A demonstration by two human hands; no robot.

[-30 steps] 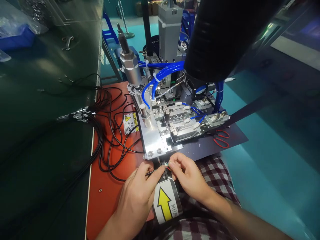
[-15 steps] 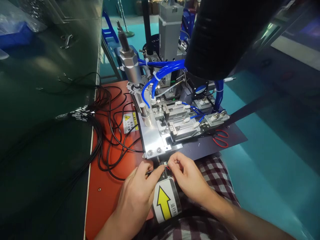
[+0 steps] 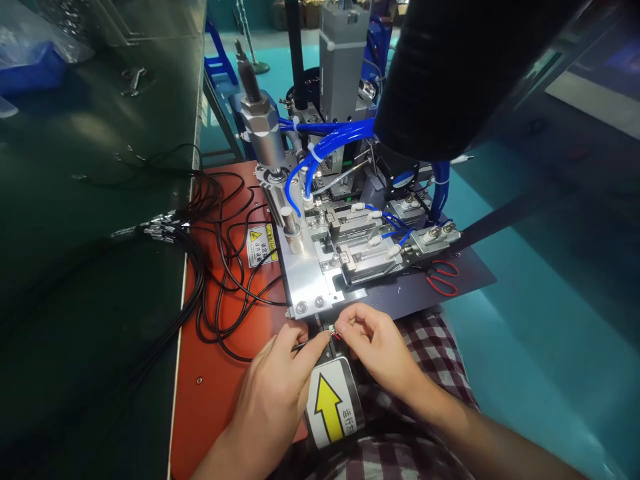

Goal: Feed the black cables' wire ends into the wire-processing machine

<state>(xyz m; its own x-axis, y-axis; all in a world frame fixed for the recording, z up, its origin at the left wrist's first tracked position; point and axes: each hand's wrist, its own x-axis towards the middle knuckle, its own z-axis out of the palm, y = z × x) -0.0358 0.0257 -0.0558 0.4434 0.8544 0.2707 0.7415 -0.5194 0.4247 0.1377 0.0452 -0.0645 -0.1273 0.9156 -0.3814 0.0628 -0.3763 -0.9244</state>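
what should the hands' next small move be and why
Perhaps the right hand should gather in the fine red wire while the left hand steadies the black cable: that wire slants below the right fingertips, apparently outside their grip.

So the black cable [image 3: 300, 346] you've got is pinched in your left fingers [image 3: 316, 347], just a short dark stretch showing between thumb and index, angled up toward your other hand. Past your thumb tip there are some super thin wires [image 3: 337, 336], at least one red, bunched close together. Right beside them a tiny pale piece [image 3: 332, 327] sticks out from your pinched right fingers [image 3: 345, 326], too small to make out.
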